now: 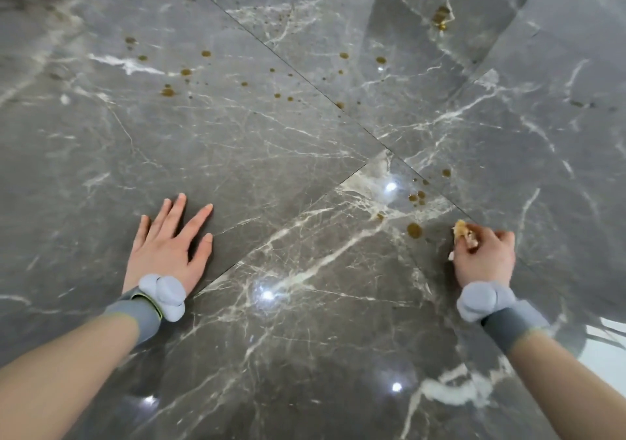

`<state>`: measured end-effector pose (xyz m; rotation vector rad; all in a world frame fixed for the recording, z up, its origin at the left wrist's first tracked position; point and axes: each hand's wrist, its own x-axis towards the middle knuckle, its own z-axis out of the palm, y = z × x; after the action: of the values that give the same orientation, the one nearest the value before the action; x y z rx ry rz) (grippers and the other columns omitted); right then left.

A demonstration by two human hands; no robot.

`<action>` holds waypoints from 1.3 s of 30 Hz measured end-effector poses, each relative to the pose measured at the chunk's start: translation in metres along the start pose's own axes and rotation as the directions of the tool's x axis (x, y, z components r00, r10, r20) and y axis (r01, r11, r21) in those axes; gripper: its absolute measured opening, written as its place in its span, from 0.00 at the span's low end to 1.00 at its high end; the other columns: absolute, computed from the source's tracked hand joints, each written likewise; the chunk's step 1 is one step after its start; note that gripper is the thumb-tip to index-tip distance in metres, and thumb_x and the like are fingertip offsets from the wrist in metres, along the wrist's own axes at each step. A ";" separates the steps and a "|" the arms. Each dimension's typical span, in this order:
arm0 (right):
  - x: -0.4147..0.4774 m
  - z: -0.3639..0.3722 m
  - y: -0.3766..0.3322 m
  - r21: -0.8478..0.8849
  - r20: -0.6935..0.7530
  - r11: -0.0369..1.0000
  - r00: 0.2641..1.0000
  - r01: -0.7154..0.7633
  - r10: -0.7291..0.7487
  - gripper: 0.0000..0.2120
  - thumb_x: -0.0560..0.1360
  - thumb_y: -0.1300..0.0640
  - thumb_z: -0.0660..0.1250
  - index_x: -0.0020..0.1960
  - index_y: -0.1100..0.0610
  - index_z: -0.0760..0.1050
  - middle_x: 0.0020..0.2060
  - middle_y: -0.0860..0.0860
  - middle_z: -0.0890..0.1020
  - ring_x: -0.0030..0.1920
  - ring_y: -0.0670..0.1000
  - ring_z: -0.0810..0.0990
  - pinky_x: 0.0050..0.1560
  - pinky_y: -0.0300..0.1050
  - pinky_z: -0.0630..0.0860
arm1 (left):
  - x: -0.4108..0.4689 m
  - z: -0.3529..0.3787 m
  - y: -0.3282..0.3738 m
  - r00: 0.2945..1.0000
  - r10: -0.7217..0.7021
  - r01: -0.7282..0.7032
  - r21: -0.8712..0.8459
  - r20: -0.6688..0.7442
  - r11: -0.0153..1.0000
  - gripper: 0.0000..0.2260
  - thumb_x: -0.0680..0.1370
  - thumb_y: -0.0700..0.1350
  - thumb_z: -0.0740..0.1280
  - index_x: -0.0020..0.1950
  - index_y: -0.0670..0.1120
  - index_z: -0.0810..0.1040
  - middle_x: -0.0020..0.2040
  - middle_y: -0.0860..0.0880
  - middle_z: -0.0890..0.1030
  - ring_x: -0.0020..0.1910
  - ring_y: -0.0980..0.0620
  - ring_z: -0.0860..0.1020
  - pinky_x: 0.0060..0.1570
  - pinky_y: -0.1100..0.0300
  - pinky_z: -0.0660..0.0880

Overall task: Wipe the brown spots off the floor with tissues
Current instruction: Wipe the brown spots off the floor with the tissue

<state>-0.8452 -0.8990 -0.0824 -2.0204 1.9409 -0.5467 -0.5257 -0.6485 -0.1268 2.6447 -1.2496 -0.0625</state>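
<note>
Both hands are down at the glossy dark grey, white-veined marble tile floor [237,155], well apart from each other. Nearer than the tile corner [387,150] where the seams cross, and to its left, the left hand [166,246] lies palm-down on the floor with its fingers straight and spread. Nearer than the corner and to its right, the right hand [484,256] has its fingers curled round a crumpled, brown-stained white tissue [465,234], which pokes out at the knuckles. A large round brown drop [414,229] sits just beside the tissue, on the corner's side of it, with a small cluster of brown spots [418,196] closer still to the corner. Beyond the corner, many scattered brown spots [206,54] dot the tiles. Each wrist wears a grey band with pale padded lumps [162,292].
</note>
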 end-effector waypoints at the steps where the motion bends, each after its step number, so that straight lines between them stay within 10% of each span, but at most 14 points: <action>1: 0.006 0.002 -0.002 -0.006 -0.001 0.999 0.999 -0.048 0.048 0.14 0.75 0.62 0.62 0.59 0.62 0.75 0.58 0.64 0.70 0.53 0.65 0.74 0.56 0.50 0.69 | -0.001 0.000 -0.001 1.000 -0.002 0.002 -0.001 0.011 1.000 0.28 0.74 0.62 0.43 0.73 0.58 0.61 0.76 0.49 0.57 0.75 0.50 0.52 0.70 0.60 0.37; 7: -0.029 0.035 -0.060 0.128 0.209 0.917 0.894 0.377 -0.397 0.13 0.75 0.62 0.63 0.59 0.59 0.76 0.55 0.57 0.73 0.49 0.58 0.76 0.54 0.43 0.70 | 0.031 -0.020 0.021 0.997 -0.067 0.067 0.010 -0.037 0.998 0.29 0.70 0.63 0.49 0.61 0.51 0.77 0.61 0.42 0.74 0.60 0.38 0.69 0.59 0.46 0.65; 13: -0.051 0.044 -0.063 0.277 0.255 0.779 0.739 0.562 -0.624 0.12 0.74 0.63 0.65 0.57 0.56 0.79 0.51 0.54 0.74 0.39 0.49 0.74 0.49 0.37 0.71 | 0.099 -0.002 0.075 0.972 0.201 -0.203 -0.001 0.123 0.979 0.24 0.78 0.62 0.51 0.74 0.60 0.58 0.78 0.51 0.50 0.76 0.47 0.45 0.72 0.49 0.41; 24: 0.035 0.033 -0.030 0.044 0.024 0.996 0.997 0.072 -0.073 0.12 0.76 0.62 0.61 0.58 0.61 0.77 0.55 0.60 0.71 0.51 0.60 0.75 0.54 0.43 0.68 | 0.106 0.019 0.082 0.971 0.186 -0.193 0.031 0.152 0.981 0.26 0.77 0.65 0.47 0.74 0.63 0.48 0.77 0.55 0.43 0.76 0.53 0.41 0.73 0.52 0.38; 31: -0.007 0.054 -0.075 0.266 0.287 0.737 0.679 0.621 -0.676 0.12 0.73 0.65 0.65 0.55 0.60 0.79 0.49 0.57 0.75 0.40 0.52 0.76 0.50 0.32 0.67 | 0.107 0.022 0.079 0.975 0.179 -0.180 -0.002 0.130 0.984 0.33 0.68 0.70 0.37 0.74 0.65 0.51 0.77 0.56 0.45 0.76 0.54 0.42 0.72 0.53 0.38; 35: 0.064 0.033 -0.034 0.080 0.056 0.962 0.962 0.262 -0.267 0.11 0.74 0.63 0.65 0.56 0.61 0.79 0.52 0.61 0.74 0.48 0.57 0.76 0.53 0.41 0.68 | 0.106 0.021 0.081 0.978 0.175 -0.175 -0.009 0.115 0.984 0.33 0.69 0.70 0.37 0.73 0.65 0.52 0.77 0.56 0.46 0.76 0.54 0.43 0.72 0.54 0.37; 39: 0.095 0.028 -0.030 0.034 -0.022 0.999 0.999 -0.040 0.040 0.12 0.76 0.62 0.60 0.58 0.62 0.77 0.57 0.62 0.70 0.52 0.63 0.74 0.55 0.45 0.68 | 0.106 0.020 0.082 0.978 0.178 -0.176 -0.019 0.114 0.984 0.33 0.69 0.70 0.37 0.73 0.64 0.53 0.77 0.55 0.47 0.76 0.54 0.43 0.72 0.54 0.38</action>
<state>-0.8031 -0.9932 -0.0865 -1.9590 1.9674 -0.5904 -0.5229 -0.7834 -0.1230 2.5416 -1.5126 -0.1940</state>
